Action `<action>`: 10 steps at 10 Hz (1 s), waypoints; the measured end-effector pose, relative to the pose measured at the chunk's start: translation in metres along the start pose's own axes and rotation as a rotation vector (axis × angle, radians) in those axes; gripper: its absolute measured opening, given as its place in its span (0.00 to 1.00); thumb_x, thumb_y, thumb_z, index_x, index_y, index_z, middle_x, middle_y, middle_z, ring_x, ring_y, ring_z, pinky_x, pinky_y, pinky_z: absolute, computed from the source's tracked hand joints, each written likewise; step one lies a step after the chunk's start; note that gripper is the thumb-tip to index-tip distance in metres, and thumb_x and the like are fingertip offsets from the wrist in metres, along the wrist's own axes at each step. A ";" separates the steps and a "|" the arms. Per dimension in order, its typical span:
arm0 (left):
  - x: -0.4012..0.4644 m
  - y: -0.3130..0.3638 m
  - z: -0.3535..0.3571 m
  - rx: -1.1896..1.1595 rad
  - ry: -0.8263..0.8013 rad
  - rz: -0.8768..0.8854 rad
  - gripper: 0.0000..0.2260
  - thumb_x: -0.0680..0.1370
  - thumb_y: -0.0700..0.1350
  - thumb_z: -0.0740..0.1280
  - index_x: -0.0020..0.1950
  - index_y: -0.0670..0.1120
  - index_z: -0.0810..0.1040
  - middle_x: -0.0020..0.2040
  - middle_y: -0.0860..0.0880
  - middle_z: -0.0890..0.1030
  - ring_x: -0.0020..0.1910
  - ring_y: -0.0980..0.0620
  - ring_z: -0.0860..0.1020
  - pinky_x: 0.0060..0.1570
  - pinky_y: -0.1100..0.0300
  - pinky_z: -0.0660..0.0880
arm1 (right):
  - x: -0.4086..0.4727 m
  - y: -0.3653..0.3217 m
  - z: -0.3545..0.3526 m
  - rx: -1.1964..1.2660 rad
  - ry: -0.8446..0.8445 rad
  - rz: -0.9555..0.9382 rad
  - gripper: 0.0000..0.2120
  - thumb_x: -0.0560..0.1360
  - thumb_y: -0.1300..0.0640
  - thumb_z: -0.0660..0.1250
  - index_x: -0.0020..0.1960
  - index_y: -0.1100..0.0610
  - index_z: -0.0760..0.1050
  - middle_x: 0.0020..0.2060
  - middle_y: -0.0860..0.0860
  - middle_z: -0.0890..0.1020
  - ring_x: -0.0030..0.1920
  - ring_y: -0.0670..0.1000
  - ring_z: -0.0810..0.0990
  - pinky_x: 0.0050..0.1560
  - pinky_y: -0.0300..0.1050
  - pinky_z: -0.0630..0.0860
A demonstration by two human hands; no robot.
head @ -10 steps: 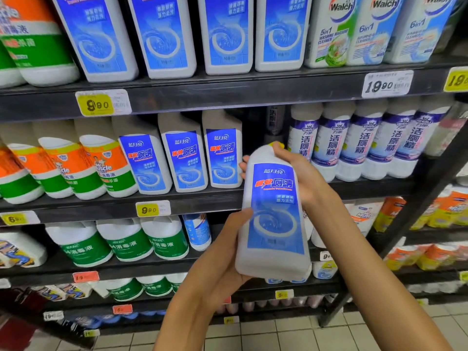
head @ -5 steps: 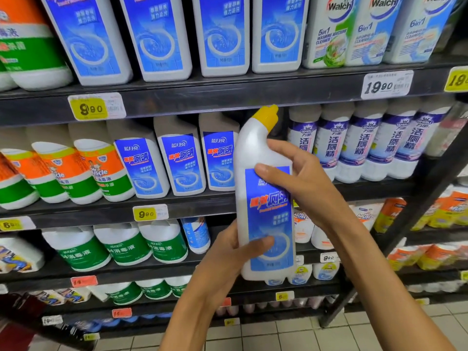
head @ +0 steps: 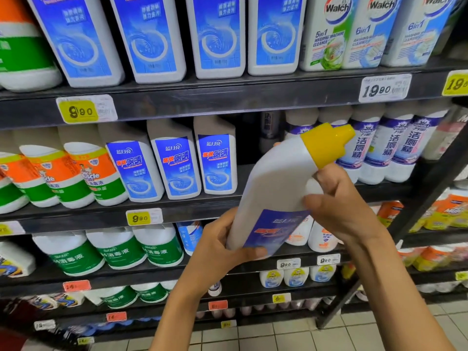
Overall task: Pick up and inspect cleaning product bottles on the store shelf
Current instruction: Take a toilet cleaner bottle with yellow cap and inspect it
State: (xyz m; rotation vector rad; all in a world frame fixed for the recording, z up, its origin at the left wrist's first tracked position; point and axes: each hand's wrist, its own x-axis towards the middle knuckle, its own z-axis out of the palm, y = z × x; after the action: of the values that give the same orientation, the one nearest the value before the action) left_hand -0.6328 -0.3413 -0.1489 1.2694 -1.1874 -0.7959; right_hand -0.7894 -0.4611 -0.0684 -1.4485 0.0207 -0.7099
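Observation:
I hold a white toilet-cleaner bottle [head: 276, 183] with a blue label and a yellow angled cap [head: 326, 143] in front of the shelves. It tilts to the right, cap toward the upper right. My left hand [head: 222, 247] grips its base from below and the left. My right hand [head: 339, 203] clasps its upper body just under the cap. Three matching blue-label bottles [head: 174, 163] stand on the middle shelf to the left, beside a dark empty slot [head: 249, 138].
Dark metal shelves [head: 228, 97] carry rows of cleaners: large blue-label jugs [head: 152, 39] and Walch bottles [head: 326, 34] above, orange-green bottles [head: 93, 173] at left, purple-label bottles [head: 395, 145] at right, green-label bottles [head: 116, 252] below. A slanted shelf post [head: 405, 234] stands at right. Tiled floor [head: 278, 335] lies below.
The bottle has rotated from upright with its label facing me to tilted right with the label turned down. My right hand slid up to the neck; my left stays at the base.

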 end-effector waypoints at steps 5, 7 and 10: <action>-0.008 -0.008 0.012 -0.242 0.082 -0.022 0.29 0.64 0.52 0.79 0.62 0.51 0.75 0.56 0.47 0.82 0.55 0.48 0.81 0.47 0.62 0.78 | 0.009 0.012 0.007 0.323 0.137 0.168 0.38 0.59 0.42 0.79 0.64 0.56 0.74 0.61 0.60 0.79 0.62 0.59 0.77 0.61 0.54 0.74; -0.005 -0.004 0.024 -0.346 0.053 -0.135 0.24 0.66 0.66 0.72 0.53 0.50 0.83 0.51 0.47 0.85 0.50 0.50 0.83 0.46 0.61 0.78 | 0.028 0.014 0.008 0.666 0.143 0.161 0.31 0.63 0.47 0.73 0.63 0.56 0.75 0.58 0.61 0.79 0.56 0.61 0.80 0.60 0.57 0.73; -0.005 0.007 0.048 -0.094 0.160 -0.017 0.38 0.58 0.76 0.67 0.60 0.55 0.72 0.50 0.65 0.82 0.49 0.66 0.79 0.42 0.72 0.74 | 0.038 0.003 0.019 0.210 0.463 0.154 0.17 0.69 0.50 0.68 0.55 0.56 0.75 0.43 0.54 0.82 0.40 0.49 0.82 0.45 0.45 0.80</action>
State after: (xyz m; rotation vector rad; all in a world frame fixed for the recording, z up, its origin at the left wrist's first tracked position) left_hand -0.6814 -0.3487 -0.1484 1.2435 -1.0010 -0.7398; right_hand -0.7492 -0.4616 -0.0530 -1.0464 0.4001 -0.8791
